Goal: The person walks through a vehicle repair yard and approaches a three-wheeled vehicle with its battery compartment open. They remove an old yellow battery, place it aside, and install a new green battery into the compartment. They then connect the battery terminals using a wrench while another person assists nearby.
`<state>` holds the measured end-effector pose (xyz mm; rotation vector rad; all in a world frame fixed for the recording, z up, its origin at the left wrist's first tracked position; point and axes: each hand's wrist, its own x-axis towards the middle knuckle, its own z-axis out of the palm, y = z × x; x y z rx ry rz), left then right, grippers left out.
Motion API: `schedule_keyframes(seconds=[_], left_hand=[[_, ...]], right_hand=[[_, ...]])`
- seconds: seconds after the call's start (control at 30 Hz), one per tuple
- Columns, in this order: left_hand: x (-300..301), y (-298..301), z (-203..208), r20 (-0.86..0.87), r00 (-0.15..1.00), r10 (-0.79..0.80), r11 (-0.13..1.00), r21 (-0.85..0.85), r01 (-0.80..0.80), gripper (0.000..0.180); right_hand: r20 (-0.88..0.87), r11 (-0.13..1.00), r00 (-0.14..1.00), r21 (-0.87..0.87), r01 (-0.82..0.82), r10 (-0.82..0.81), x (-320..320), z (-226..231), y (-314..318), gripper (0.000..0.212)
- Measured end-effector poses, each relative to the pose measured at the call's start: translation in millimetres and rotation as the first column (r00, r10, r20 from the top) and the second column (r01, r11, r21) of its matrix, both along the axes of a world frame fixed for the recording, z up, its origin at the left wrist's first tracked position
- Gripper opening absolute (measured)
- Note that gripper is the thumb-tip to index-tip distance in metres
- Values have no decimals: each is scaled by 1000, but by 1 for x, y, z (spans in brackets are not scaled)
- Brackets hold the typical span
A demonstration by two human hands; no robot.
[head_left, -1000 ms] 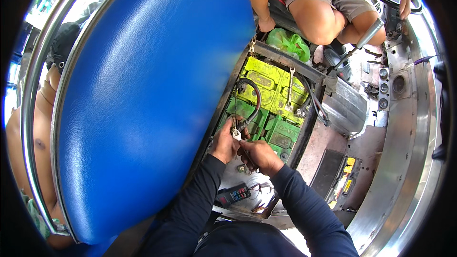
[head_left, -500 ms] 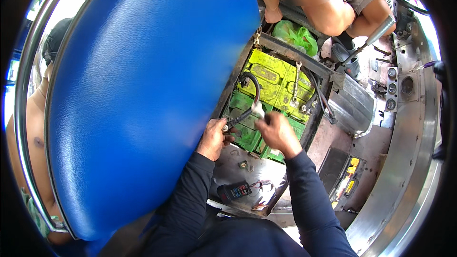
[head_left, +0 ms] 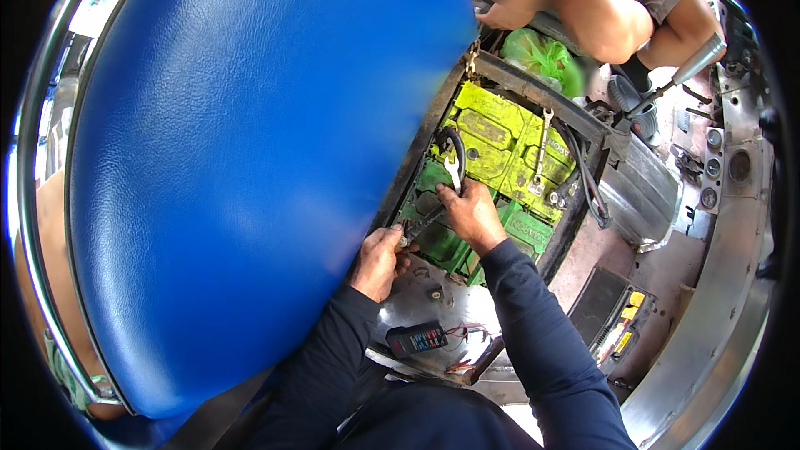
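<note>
My right hand (head_left: 477,215) is closed round a wrench (head_left: 452,170); its pale open jaw sticks up past the fingers, over the batteries. At the tray's left edge my left hand (head_left: 380,260) pinches the metal clamp (head_left: 405,241) on the end of a thick black cable (head_left: 427,222). Below my hands lie green batteries (head_left: 530,231), with yellow-green batteries (head_left: 492,121) behind them, all dusty. Another wrench (head_left: 543,143) rests on the yellow-green tops, beside black cables (head_left: 583,168) with a terminal at the right.
A large blue padded seat (head_left: 267,142) stands raised at left. Nearer me, a small black meter (head_left: 417,338) with thin wires lies on a metal plate (head_left: 400,304). On the right are a black battery (head_left: 602,308) and a lever (head_left: 698,60). A person (head_left: 608,12) crouches beyond a green bag (head_left: 542,58).
The wrench, blurred before, now shows clearly with its jaw pointing up, and my right hand has shifted slightly. My left hand keeps the cable end. The whole view has swung a little left.
</note>
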<state>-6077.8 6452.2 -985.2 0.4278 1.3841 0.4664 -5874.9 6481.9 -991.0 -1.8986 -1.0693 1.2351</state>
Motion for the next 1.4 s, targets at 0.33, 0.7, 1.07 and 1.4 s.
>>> schedule_keyframes(seconds=[0.33,0.7,1.07,1.4], left_hand=[[4,-4,-6,64,996,67,997,44,-70,19],[8,5,-5,-384,912,-144,929,265,258,24],[8,-18,-30,-694,705,143,400,692,601,36],[10,-25,-45,-688,700,193,367,712,598,31]], right_hand=[[-239,997,971,83,8,12,8,-23,-3,36],[-107,994,989,21,-104,105,11,-7,0,28],[-72,993,993,-71,-96,91,13,1,6,45],[-81,983,996,-175,-47,34,6,3,13,38]])
